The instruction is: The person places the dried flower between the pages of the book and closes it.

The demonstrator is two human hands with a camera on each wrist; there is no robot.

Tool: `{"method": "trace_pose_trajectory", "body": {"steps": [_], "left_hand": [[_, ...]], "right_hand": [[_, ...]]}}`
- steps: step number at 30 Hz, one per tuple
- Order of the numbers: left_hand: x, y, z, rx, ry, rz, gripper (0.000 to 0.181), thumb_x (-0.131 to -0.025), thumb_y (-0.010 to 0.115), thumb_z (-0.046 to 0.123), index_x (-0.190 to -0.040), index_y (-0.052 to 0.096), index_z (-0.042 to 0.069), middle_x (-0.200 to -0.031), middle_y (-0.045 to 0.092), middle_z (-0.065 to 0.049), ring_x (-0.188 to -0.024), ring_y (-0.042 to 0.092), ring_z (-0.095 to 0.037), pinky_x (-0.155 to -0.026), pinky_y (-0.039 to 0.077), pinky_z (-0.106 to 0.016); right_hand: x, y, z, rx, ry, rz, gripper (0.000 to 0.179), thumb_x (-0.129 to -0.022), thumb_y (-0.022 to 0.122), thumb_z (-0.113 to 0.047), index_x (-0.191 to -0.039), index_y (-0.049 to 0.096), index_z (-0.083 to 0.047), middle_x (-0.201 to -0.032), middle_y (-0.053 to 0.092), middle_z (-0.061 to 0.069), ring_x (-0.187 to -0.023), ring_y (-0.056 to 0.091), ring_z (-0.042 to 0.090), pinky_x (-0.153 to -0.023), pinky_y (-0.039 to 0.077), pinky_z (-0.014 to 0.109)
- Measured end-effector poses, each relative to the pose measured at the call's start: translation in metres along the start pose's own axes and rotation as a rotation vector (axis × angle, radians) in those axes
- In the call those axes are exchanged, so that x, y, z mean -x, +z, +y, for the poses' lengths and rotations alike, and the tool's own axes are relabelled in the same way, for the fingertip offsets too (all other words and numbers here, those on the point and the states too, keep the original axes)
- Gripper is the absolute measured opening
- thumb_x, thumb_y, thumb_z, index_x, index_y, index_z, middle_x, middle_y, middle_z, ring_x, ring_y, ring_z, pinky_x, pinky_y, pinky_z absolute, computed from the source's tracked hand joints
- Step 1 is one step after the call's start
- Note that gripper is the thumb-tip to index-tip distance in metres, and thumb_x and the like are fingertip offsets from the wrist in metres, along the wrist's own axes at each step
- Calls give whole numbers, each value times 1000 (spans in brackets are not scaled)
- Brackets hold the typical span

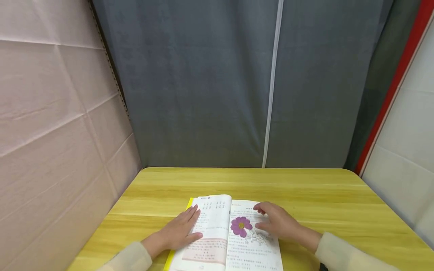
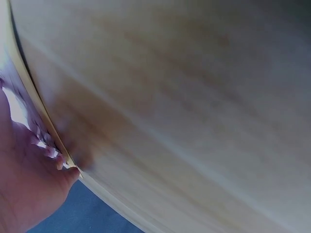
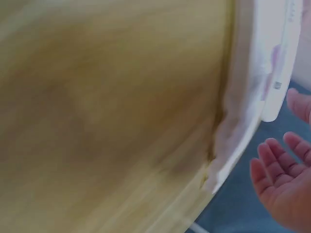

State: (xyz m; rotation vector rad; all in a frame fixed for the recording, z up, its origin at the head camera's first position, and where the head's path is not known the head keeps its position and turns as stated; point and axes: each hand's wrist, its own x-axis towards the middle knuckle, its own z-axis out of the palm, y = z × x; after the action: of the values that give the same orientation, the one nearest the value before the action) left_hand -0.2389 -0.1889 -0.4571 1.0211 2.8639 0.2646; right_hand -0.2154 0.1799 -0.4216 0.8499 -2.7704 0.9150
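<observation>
An open book (image 1: 210, 227) with printed pages and a yellow cover edge lies at the front of the table. On its right-hand page sits a purple flower (image 1: 241, 226) with a yellow centre, beside a line drawing. My left hand (image 1: 179, 230) rests on the left page, fingers straight, thumb spread toward the middle. Just right of the flower, my right hand (image 1: 279, 221) hovers over the right page, fingers loosely bent and nothing held. The right wrist view shows that hand (image 3: 286, 182) apart from the book's edge, with space between thumb and fingers.
The wooden table (image 1: 244, 184) extends beyond the book to a grey curtain (image 1: 203, 94) at the back. A pale pink cloth wall (image 1: 61, 143) stands on the left. On the right is a white cloth wall (image 1: 407, 143) with a red strip (image 1: 395, 88).
</observation>
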Motion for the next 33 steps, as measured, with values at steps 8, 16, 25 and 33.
{"method": "trace_pose_trajectory", "body": {"steps": [8,16,25,33], "left_hand": [[3,-1,3,69,-88,5,88,-94,37,67,-154,24,5,-159,9,-22,-143,11,-45,-112,18,-57],[3,0,3,81,-108,44,86,-93,40,67,-155,25,8,-158,8,-25,-140,15,-50,-110,20,-60],[-1,-1,2,197,-123,88,91,-89,49,68,-154,26,8,-159,13,-21,-141,19,-44,-109,23,-61],[-4,-1,1,384,-142,230,93,-83,69,56,-152,30,7,-156,18,-24,-139,23,-44,-107,26,-61]], "right_hand": [[38,-7,18,297,-218,-117,56,-94,62,-43,-134,55,-4,-132,57,8,-119,54,28,-95,45,51],[60,-11,26,515,-396,-160,66,-99,47,-51,-148,40,-8,-150,42,9,-132,45,25,-99,44,43],[71,-3,40,577,-516,-219,60,-104,40,-42,-150,34,-5,-151,39,12,-134,42,24,-102,39,35],[71,-3,40,558,-550,-196,59,-104,42,-39,-149,35,-1,-150,39,16,-132,43,27,-108,-6,11]]}}
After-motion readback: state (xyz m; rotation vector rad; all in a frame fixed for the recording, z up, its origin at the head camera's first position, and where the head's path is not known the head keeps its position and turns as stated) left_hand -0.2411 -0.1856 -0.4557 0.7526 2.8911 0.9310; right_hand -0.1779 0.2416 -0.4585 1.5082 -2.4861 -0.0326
